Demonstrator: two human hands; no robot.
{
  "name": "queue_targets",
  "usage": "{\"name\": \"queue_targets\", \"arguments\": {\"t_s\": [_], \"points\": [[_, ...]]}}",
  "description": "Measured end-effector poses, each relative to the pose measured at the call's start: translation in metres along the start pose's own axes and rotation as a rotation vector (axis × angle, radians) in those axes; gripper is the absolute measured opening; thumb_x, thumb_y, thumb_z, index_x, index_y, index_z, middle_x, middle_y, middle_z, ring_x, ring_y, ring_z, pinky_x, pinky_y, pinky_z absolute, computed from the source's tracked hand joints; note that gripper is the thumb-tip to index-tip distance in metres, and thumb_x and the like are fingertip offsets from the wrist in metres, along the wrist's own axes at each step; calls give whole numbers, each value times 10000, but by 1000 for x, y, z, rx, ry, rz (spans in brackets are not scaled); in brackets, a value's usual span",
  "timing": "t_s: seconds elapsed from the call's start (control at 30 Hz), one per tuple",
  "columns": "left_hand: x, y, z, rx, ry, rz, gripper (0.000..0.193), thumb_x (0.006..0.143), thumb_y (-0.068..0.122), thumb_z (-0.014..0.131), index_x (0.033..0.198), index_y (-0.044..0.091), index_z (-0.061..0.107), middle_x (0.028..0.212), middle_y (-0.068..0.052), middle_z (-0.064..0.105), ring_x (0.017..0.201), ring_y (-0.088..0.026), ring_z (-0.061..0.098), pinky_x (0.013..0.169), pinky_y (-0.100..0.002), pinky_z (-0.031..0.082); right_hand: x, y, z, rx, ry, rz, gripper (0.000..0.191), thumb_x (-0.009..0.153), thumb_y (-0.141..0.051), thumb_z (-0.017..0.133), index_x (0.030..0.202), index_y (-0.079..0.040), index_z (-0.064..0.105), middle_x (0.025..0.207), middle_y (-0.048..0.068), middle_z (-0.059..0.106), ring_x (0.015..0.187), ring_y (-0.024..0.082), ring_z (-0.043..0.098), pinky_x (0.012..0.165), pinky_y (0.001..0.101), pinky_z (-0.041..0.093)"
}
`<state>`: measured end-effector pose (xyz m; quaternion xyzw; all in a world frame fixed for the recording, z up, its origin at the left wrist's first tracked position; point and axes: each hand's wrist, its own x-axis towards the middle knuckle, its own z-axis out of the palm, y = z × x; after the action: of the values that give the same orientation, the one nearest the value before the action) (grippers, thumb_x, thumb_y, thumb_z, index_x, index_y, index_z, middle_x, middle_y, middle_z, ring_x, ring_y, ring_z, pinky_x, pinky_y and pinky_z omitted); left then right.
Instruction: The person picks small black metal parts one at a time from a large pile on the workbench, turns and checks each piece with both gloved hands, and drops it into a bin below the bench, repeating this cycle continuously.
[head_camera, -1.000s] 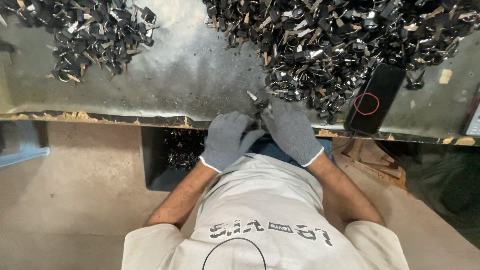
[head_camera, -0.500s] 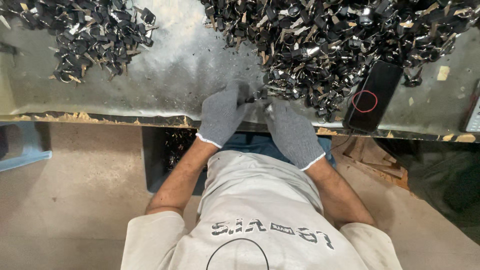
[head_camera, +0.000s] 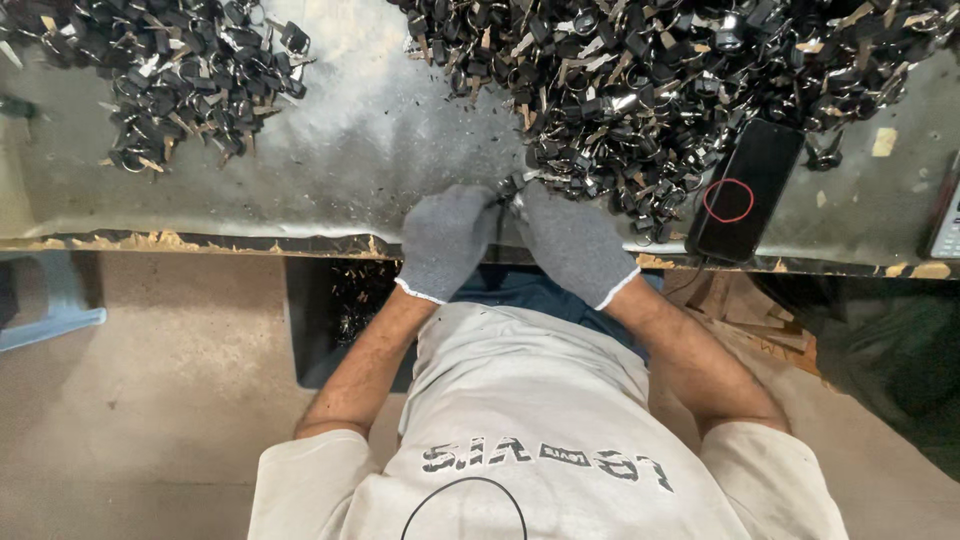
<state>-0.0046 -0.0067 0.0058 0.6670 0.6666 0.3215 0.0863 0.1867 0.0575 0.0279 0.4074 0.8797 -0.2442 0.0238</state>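
Both gloved hands, the left hand (head_camera: 445, 240) and the right hand (head_camera: 570, 240), are pinched together on one small metal piece (head_camera: 508, 190) at the table (head_camera: 380, 150) edge, just beside the big heap of dark parts (head_camera: 650, 80). From where I stand, the piece looks likely to slip and drop off the edge, or a sharp tab could snag a glove. Right below that edge sits a dark bin (head_camera: 345, 320) holding a scatter of similar small parts.

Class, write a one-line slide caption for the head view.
Gloved left hand and right hand grip a small metal piece beside a heap.
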Motion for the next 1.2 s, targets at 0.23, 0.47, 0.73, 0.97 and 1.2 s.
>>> {"name": "queue_targets", "arguments": {"t_s": [0.23, 0.47, 0.73, 0.97, 1.2], "points": [[55, -22, -10, 135, 270, -262, 350, 905, 275, 785, 1134, 33, 676, 1002, -145, 645, 965, -333, 595, 833, -473, 461, -6, -11, 8, -42, 165, 64, 544, 982, -314, 659, 1429, -30, 539, 805, 184, 714, 703, 352, 712, 617, 494, 565], [84, -26, 15, -397, 302, -389, 152, 950, 191, 671, 1068, 95, 672, 1057, -76, 734, 1010, -214, 686, 912, -392, 578, -15, -4, 14, -82, 263, 3, 511, 935, -294, 697, 1361, -26, 605, 807, 173, 709, 678, 352, 702, 592, 485, 561], [14, 30, 6, 81, -151, 233, 322, 877, 115, 693, 1195, 156, 666, 1005, -94, 696, 979, -310, 683, 860, -480, 546, -25, 7, 31, -41, 18, 120, 289, 1012, -245, 651, 1188, -24, 590, 940, 176, 699, 839, 344, 718, 712, 469, 587], [8, 12, 7, -75, -234, -276, 542, 817, 281, 811, 1270, 62, 610, 824, -77, 696, 745, -318, 689, 674, -466, 526, -26, 1, 16, 29, 236, 8, 547, 932, -237, 665, 1377, 55, 538, 1026, 264, 701, 830, 396, 711, 643, 483, 571], [4, 4, 10, 14, -210, -47, 171, 831, 169, 752, 966, 115, 662, 883, -110, 672, 774, -360, 669, 682, -495, 504, -5, 2, 12, 82, 60, 50, 503, 955, -318, 689, 1304, 19, 556, 875, 222, 724, 792, 411, 711, 696, 527, 560]]}}
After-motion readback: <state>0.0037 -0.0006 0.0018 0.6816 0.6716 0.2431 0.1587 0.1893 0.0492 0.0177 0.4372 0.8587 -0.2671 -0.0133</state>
